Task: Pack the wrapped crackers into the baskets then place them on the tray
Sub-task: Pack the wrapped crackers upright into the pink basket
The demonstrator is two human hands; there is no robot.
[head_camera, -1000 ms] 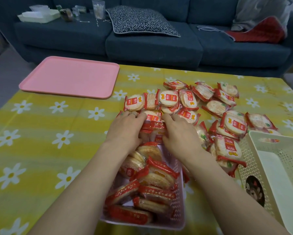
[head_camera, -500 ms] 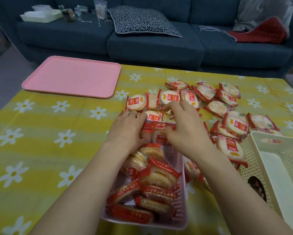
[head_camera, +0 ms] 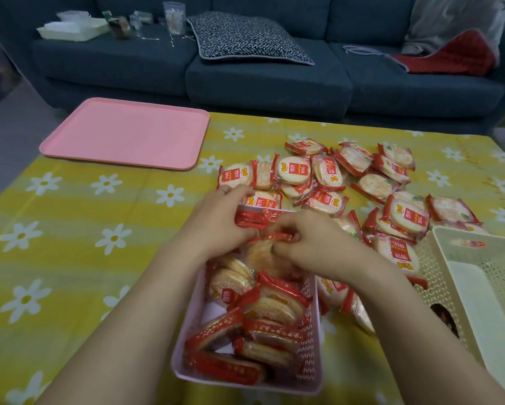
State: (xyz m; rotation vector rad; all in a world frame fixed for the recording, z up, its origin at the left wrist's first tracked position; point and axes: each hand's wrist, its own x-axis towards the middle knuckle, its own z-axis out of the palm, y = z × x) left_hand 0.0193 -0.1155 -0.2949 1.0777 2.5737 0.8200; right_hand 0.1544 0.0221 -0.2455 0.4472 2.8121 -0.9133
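Observation:
A pink basket (head_camera: 314, 340) sits near the table's front edge, holding several red-wrapped round crackers stood on edge. My left hand (head_camera: 216, 220) grips a wrapped cracker (head_camera: 252, 219) at the basket's far end. My right hand (head_camera: 309, 242) pinches the red top edge of another cracker (head_camera: 263, 255) over the same end. A pile of loose wrapped crackers (head_camera: 347, 182) lies beyond and to the right. A cream basket (head_camera: 450, 258) stands at the right edge. The pink tray (head_camera: 128, 133) lies at the far left of the table.
The table carries a yellow cloth with white daisies (head_camera: 70, 229). Behind it stands a dark blue sofa (head_camera: 269, 80) with a patterned cushion (head_camera: 245, 39), a red cloth (head_camera: 450, 57) and small items on its left seat.
My right hand drew back from the loose pile to the basket's far end with a cracker pinched in it. My left hand stayed on the crackers at that end.

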